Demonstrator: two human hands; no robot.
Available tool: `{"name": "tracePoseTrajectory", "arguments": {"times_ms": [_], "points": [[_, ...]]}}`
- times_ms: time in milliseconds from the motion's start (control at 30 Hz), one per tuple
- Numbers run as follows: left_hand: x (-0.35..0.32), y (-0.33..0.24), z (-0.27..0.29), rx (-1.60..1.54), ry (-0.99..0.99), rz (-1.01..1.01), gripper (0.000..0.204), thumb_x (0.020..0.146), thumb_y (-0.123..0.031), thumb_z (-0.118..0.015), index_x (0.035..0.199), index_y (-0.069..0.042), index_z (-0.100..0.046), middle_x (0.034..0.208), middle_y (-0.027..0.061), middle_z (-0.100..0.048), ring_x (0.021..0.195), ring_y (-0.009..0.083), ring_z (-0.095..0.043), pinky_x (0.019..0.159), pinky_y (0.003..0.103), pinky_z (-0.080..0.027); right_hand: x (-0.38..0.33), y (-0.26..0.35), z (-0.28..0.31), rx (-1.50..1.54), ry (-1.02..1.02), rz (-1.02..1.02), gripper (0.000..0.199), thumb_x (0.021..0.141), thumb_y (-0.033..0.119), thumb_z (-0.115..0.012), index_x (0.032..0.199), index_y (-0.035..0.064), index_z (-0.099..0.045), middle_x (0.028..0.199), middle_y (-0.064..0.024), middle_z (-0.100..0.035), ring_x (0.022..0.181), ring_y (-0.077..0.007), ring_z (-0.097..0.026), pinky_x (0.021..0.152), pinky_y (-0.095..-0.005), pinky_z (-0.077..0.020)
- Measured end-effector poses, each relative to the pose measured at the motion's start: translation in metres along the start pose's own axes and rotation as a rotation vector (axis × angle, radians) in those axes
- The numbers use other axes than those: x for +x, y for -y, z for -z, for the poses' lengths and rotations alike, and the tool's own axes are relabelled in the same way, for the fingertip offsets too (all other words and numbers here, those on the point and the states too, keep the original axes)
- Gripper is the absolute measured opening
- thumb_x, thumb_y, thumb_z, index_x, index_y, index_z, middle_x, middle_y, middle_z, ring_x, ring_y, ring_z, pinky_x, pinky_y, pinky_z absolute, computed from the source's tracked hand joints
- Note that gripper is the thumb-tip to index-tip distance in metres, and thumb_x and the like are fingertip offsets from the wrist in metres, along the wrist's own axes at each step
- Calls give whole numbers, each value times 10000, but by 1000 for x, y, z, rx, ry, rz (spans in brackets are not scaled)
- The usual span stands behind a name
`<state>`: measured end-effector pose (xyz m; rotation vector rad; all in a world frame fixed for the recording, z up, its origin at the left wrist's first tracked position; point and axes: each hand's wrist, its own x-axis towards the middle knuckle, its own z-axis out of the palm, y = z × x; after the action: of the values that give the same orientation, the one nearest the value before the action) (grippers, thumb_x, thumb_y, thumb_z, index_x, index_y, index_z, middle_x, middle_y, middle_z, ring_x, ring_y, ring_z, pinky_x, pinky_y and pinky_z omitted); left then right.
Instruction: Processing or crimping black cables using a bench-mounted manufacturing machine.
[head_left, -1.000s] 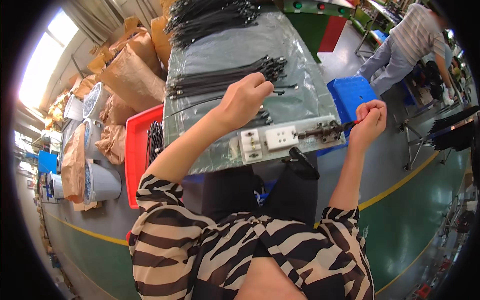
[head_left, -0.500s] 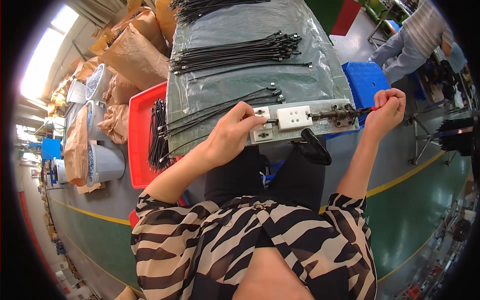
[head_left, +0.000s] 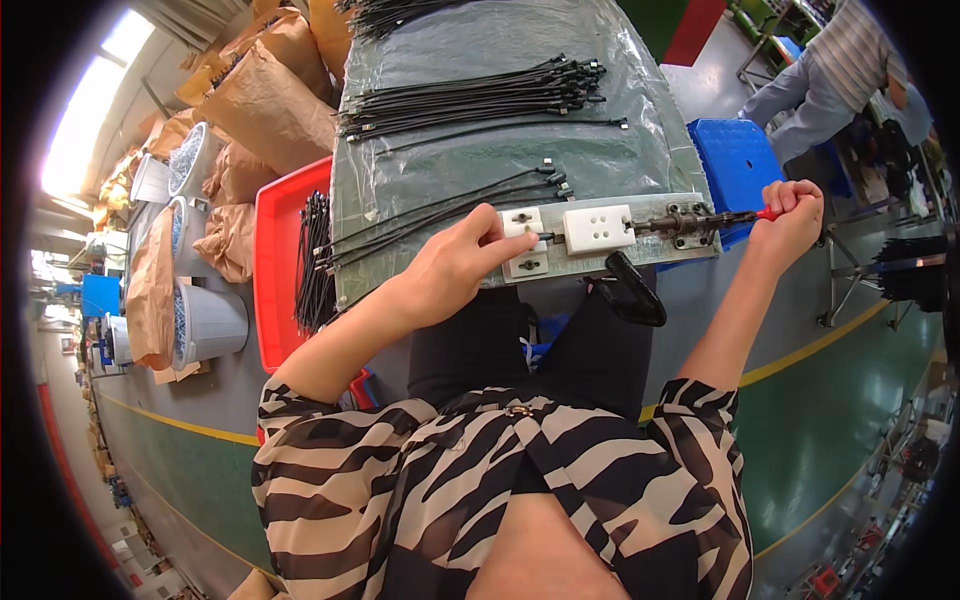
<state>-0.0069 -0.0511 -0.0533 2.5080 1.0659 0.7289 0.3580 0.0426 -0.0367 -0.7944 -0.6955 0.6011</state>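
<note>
At the bench's [head_left: 650, 160] near edge, the left hand [head_left: 450, 265] pinches a cable [head_left: 549, 237] over the jig [head_left: 575, 264] while the right hand [head_left: 790, 225] grips the red handle [head_left: 768, 213]; held crooked, the cable could miss the white block [head_left: 599, 230] and bend.

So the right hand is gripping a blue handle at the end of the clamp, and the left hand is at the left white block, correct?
Not quite: the head view shows that the handle is red, not blue. The right hand does grip it, with the left hand at the left white block.
</note>
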Motion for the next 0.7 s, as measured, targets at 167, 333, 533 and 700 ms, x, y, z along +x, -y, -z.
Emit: {"name": "tracePoseTrajectory", "arguments": {"times_ms": [167, 333, 533, 700], "points": [[0, -1, -4, 13, -12, 14, 497, 772, 138, -531, 1190, -96, -663, 890, 116, -480, 731, 270, -542, 642, 355, -483, -39, -4, -22, -410, 146, 193, 121, 811, -12, -419, 764, 31, -522, 629, -37, -467, 561, -111, -405, 518, -248, -321], [8, -3, -4, 20, -20, 3, 510, 768, 140, -530, 1203, -97, -654, 902, 120, -481, 746, 272, -545, 650, 357, -485, -63, -20, -24, -815, 400, 547, 157, 877, 14, -434, 794, 26, -566, 712, -54, -545, 640, -135, -506, 609, -246, -430], [13, -8, 9, 10, 49, 21, 479, 767, 140, -533, 1191, -56, -636, 936, 131, -482, 770, 277, -546, 666, 356, -485, -60, -18, -22, -731, 529, 600, 151, 867, 11, -433, 773, 32, -550, 675, -55, -520, 585, -138, -470, 566, -269, -399], [40, -18, 42, 25, -87, 52, 429, 741, 134, -538, 1127, -27, -633, 926, 143, -500, 795, 320, -570, 690, 381, -490, 9, 20, -16, -48, 45, -12, 134, 810, -30, -400, 730, 35, -486, 604, -3, -398, 532, -92, -332, 499, -253, -279]]}}
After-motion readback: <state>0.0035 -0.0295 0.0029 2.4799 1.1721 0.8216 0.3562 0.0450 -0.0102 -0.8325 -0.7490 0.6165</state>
